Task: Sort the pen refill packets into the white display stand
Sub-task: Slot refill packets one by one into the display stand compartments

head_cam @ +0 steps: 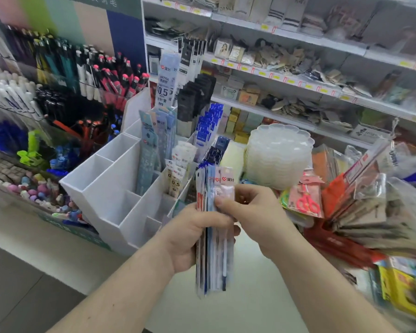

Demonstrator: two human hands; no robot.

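Note:
My left hand (190, 236) grips a thick upright stack of pen refill packets (214, 255) in front of me, fingers wrapped round its middle. My right hand (250, 212) pinches the frontmost packet near the top of that stack, a clear one with a red heart logo. Just beyond and to the left stands the white display stand (106, 188) with stepped compartments. Its left and front compartments hold nothing; the middle and right ones hold upright refill packets (151, 150), light blue, white and dark blue.
Racks of pens (65, 75) and small erasers (31, 186) fill the counter to the left. A stack of clear plastic dishes (279, 155) sits behind my hands. Packaged goods, scissors (308, 200) and red packets crowd the right. Store shelves run across the back.

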